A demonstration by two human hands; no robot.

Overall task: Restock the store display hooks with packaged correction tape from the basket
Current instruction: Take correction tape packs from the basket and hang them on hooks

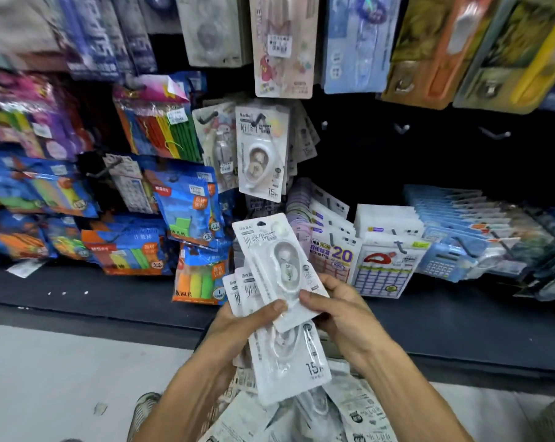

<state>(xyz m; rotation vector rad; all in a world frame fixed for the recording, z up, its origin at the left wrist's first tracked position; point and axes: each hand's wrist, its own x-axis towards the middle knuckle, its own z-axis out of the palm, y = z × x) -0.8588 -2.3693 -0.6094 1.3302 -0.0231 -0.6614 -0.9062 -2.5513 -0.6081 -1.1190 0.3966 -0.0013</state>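
Both hands are close together in the near centre. The left hand [238, 323] grips a fanned stack of correction tape packs [285, 362], its thumb pressed on the front and its fingers curled behind. The right hand [336, 309] pinches the top pack [276, 263] at its lower edge; this pack stands tilted, above the stack. More packs lie in the basket [343, 413] below the forearms. Farther up, identical packs hang on a display hook [262, 118].
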